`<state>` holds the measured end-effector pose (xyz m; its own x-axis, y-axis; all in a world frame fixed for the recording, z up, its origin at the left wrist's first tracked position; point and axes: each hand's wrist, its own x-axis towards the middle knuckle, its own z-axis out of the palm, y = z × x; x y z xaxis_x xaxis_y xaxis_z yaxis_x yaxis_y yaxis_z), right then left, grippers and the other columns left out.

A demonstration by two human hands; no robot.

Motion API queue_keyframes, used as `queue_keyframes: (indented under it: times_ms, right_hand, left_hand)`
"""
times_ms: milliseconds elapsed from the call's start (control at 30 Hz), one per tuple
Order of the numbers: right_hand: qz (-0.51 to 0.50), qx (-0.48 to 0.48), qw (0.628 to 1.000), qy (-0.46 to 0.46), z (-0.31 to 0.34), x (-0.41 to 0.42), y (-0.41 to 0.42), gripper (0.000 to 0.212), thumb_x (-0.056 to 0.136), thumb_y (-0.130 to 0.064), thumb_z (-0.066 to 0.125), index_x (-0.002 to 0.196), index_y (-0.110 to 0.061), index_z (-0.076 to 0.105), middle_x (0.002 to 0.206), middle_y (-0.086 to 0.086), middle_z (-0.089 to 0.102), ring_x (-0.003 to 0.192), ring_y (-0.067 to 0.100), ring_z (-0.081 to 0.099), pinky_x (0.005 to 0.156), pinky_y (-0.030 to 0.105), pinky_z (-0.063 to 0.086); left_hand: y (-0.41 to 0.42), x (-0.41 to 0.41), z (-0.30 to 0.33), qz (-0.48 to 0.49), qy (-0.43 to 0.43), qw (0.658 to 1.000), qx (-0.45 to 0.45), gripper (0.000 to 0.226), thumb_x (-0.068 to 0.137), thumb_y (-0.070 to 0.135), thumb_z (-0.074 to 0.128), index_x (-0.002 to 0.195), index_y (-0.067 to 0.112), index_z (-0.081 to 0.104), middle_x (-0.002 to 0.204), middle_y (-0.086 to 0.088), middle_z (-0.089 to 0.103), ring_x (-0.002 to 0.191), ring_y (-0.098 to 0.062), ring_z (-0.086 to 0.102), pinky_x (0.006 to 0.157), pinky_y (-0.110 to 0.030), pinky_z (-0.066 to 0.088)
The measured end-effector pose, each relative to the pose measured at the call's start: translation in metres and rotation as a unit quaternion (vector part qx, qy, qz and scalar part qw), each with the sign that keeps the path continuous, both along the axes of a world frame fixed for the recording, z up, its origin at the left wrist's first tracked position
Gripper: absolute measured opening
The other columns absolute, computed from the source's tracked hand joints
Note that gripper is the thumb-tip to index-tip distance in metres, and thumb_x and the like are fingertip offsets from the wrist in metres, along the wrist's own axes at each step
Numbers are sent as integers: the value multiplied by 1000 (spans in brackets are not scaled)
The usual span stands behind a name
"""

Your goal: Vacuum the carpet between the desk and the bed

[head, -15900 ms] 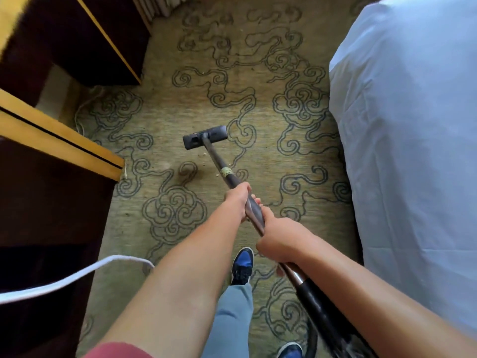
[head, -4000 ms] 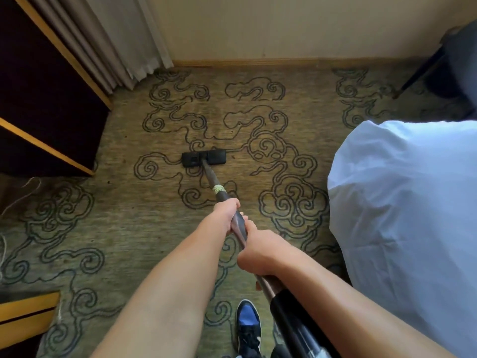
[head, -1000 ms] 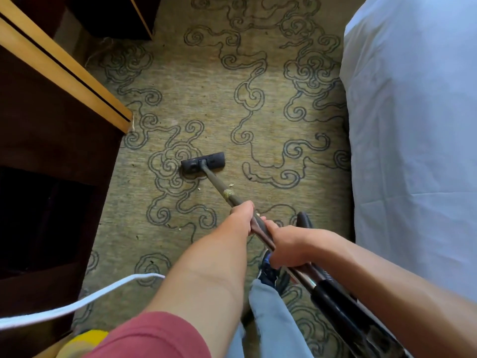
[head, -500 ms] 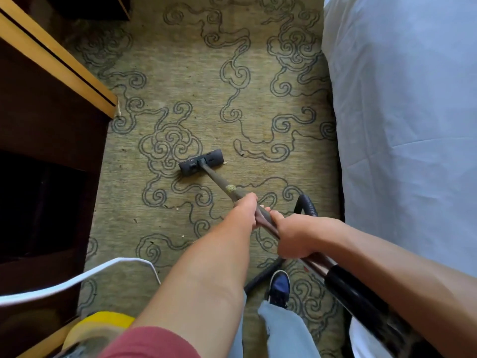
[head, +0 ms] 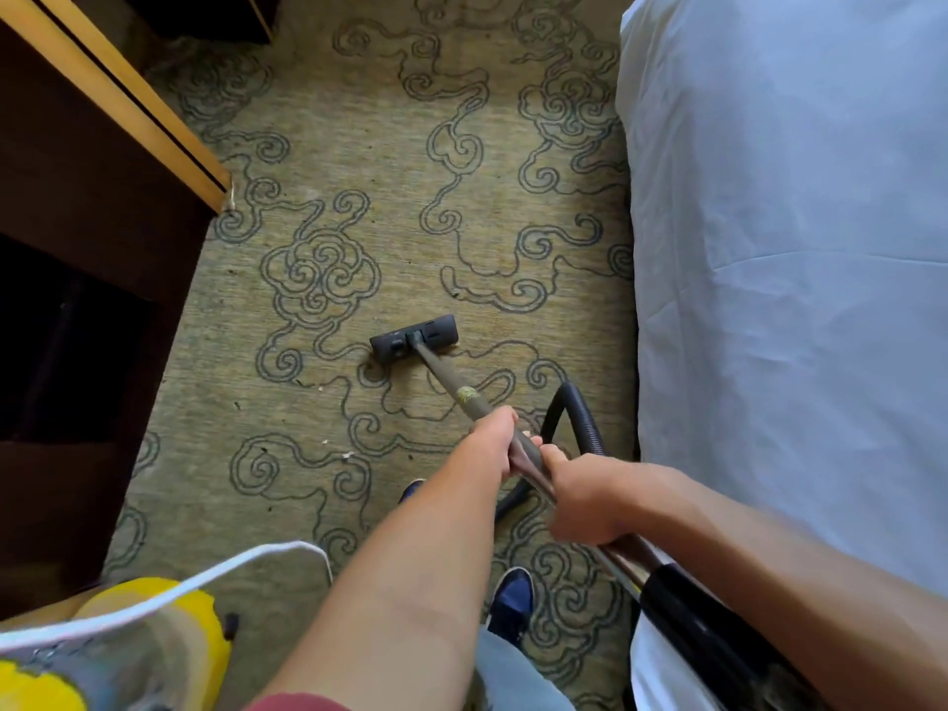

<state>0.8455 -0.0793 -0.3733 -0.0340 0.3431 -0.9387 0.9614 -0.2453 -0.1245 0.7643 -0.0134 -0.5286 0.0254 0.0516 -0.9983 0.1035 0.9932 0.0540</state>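
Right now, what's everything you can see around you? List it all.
carpet: one, olive with dark swirls, floor between desk and bed
desk: one, dark brown with light edge, left
bed: one, white sheet, right
vacuum head: one, black, on the carpet, centre
wand: one, dark metal, from head to hands
hose: one, black, looped beside bed
cord: one, white, lower left
canister: one, yellow, lower left
shoes: two, blue
left hand: gripping wand, ahead
right hand: gripping wand, behind

Vacuum wand [head: 446, 374]: held in my left grip [head: 500, 441] and right grip [head: 582, 497], both closed on it. Floor head [head: 413, 337]: flat on carpet [head: 359, 171], between bench [head: 102, 161] and bed [head: 795, 248]. Hose [head: 577, 418]: looped beside bed.
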Motion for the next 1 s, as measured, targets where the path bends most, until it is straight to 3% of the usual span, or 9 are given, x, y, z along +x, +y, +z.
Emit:
queue_keyframes:
  times_ms: [100, 300, 367, 533, 633, 733, 867, 933, 1000]
  right_hand:
    - [-5, 0, 1000, 0, -1, 16, -39, 99, 90, -21, 54, 164, -21, -11, 133, 13, 62, 114, 30, 63, 90, 37, 50]
    - [-4, 16, 1000, -4, -7, 34, -79, 99, 90, -20, 55, 164, -19, -10, 133, 15, 62, 116, 33, 63, 90, 36, 50]
    - [-13, 20, 1000, 8, -9, 33, -85, 100, 89, -21, 57, 164, -19, -11, 133, 15, 62, 114, 32, 63, 93, 38, 51]
    - [-27, 36, 999, 13, -9, 28, -96, 98, 87, -19, 58, 165, -20, -3, 109, 8, 60, 96, 29, 61, 80, 37, 52]
    - [-20, 40, 999, 10, -9, 25, -96, 96, 88, -19, 59, 164, -21, 1, 119, 12, 62, 108, 33, 64, 82, 37, 51]
    - [-6, 33, 999, 2, -4, 6, -95, 99, 88, -17, 58, 164, -18, -6, 129, 17, 61, 113, 34, 63, 85, 37, 50]
    - [-11, 49, 999, 11, 11, -13, -92, 103, 87, -16, 59, 164, -21, -9, 123, 16, 63, 102, 33, 63, 83, 37, 52]
    - [-40, 58, 997, 10, 18, -24, -92, 105, 84, -16, 60, 164, -25, -7, 116, 14, 63, 92, 31, 61, 79, 37, 53]
    - [-57, 64, 996, 11, 25, -43, -90, 104, 84, -17, 60, 164, -26, -7, 121, 15, 63, 100, 32, 64, 84, 37, 55]
  left_hand:
    - [-38, 13, 4, 15, -6, 1000, -4, 17, 97, 19, 51, 95, 2, 50, 81, -15, 62, 65, -26, 61, 52, -36, 50]
    - [-76, 30, -3, 16, -2, 1000, -1, 28, 95, 21, 53, 116, 4, 53, 87, -15, 65, 67, -26, 64, 37, -33, 52]
    - [-82, 29, -2, 20, 4, 1000, 3, 28, 94, 21, 53, 118, 6, 54, 86, -14, 66, 66, -25, 64, 40, -32, 52]
    - [-94, 29, -3, 48, 33, 997, 52, 40, 90, 14, 56, 127, 0, 55, 82, -16, 64, 60, -26, 63, 47, -31, 49]
    - [-98, 28, -4, 67, 49, 995, 62, 36, 89, 14, 57, 122, 0, 58, 77, -15, 63, 57, -25, 61, 50, -31, 48]
    - [-97, 12, 4, 61, 48, 995, 57, 29, 89, 14, 56, 115, 2, 56, 73, -15, 62, 59, -24, 60, 53, -33, 49]
    - [-86, -13, 20, 74, 60, 993, 72, 15, 89, 14, 55, 94, 1, 53, 75, -13, 58, 57, -24, 58, 55, -32, 48]
    - [-75, -26, 30, 69, 48, 992, 94, 21, 89, 15, 55, 104, 0, 53, 81, -16, 60, 57, -26, 59, 52, -33, 48]
    - [-67, -43, 37, 58, 52, 991, 107, 24, 90, 15, 56, 109, 0, 52, 84, -18, 62, 58, -27, 61, 51, -34, 48]
